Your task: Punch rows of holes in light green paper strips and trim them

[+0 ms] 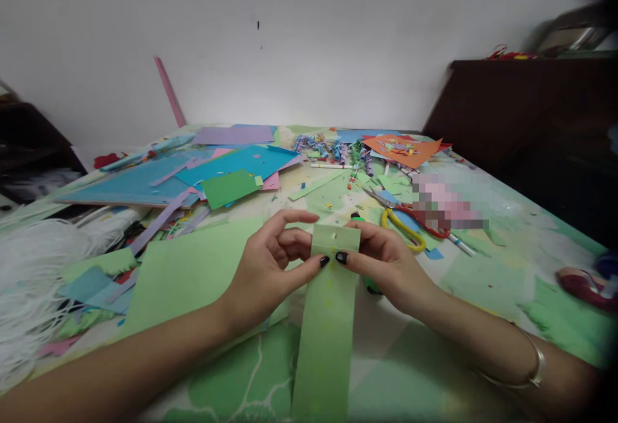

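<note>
one long pale green paper strip [324, 320], folded over at its top, is pinched there by the left hand [270, 262] and right hand [386, 259].

Home craft table [506, 230] (paper scraps [232, 165], scissors [403, 217]).

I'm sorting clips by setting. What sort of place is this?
Likely a home craft table: coloured paper sheets cover it, scissors lie nearby, and the left hand and right hand pinch a green strip.
</note>
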`<state>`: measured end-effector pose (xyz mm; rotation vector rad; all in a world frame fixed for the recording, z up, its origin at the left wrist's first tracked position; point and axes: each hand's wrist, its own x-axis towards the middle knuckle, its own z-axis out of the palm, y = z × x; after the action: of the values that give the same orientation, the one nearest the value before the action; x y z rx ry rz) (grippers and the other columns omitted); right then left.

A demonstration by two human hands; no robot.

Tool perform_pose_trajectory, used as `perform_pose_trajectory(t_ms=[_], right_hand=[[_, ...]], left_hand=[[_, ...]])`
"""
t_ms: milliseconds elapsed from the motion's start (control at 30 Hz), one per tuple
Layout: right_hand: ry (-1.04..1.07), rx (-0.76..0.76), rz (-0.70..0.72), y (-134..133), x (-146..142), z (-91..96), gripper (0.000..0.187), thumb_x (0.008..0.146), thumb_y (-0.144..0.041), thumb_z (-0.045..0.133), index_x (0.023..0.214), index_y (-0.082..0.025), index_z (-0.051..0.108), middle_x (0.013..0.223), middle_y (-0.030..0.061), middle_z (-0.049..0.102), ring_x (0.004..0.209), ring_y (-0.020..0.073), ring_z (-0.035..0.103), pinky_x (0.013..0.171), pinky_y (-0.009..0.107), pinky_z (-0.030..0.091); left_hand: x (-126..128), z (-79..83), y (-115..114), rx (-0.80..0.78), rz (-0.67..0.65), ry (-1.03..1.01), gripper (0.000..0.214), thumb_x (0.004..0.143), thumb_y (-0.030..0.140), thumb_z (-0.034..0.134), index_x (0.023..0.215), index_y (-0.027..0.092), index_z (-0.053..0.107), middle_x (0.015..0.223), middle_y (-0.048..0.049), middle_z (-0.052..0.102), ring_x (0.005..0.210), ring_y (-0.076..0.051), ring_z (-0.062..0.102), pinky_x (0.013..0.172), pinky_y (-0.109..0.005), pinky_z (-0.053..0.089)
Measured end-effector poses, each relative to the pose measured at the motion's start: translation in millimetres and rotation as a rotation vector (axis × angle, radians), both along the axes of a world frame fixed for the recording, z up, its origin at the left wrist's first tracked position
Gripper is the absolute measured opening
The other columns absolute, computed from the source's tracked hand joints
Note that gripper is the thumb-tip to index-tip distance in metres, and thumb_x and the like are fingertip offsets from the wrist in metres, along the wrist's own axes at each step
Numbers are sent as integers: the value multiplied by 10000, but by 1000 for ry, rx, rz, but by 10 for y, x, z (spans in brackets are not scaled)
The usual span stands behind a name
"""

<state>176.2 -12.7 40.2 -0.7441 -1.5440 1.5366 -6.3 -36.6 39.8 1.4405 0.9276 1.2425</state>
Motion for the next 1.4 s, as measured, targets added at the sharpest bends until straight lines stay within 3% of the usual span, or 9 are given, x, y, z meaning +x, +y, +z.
perform_pose_trajectory(t_ms=[167, 433, 867, 1067, 1400], right_hand=[[-74, 14, -2, -24, -14, 10, 114, 715, -204, 651, 749, -164, 550, 686, -26, 547, 620, 88, 514, 571, 203, 426], [-189, 87, -16, -95, -21, 9, 39, 694, -145, 531, 724, -166, 520, 629, -48, 447, 599, 92, 421, 529, 214, 322], [-179, 102, -43, -157, -54, -1, 23, 705, -171, 485, 695, -181, 467, 608, -57, 383, 584, 91, 363, 511, 225, 295], [-250, 193, -41, -159, -30, -16, 13, 727, -170, 487, 728, -181, 479, 633, -52, 404, 599, 95, 363, 514, 234, 288], [-335, 237, 3, -145, -22, -43, 19, 789, -178, 460, 781, -195, 460, 690, -44, 406, 631, 103, 372, 545, 254, 295]], left_hand=[[14, -11, -36, -7, -2, 44, 150, 755, 157, 714, 833, 184, 589, 751, 37, 669, 694, -73, 636, 621, -140, 500], [18, 22, -87, -8, -27, 79, 137, 763, 160, 697, 849, 185, 594, 692, 46, 621, 640, -66, 574, 598, -149, 477], [30, 4, -140, 64, -12, 87, 172, 771, 120, 655, 903, 191, 571, 636, 64, 579, 606, -62, 553, 597, -149, 465], [44, 22, -109, -13, -24, 149, 60, 769, 175, 634, 795, 157, 583, 699, 13, 610, 640, -95, 559, 582, -190, 459], [40, 7, -78, -37, -34, 285, 102, 752, 218, 565, 684, 144, 577, 637, 1, 571, 611, -128, 534, 537, -235, 420]])
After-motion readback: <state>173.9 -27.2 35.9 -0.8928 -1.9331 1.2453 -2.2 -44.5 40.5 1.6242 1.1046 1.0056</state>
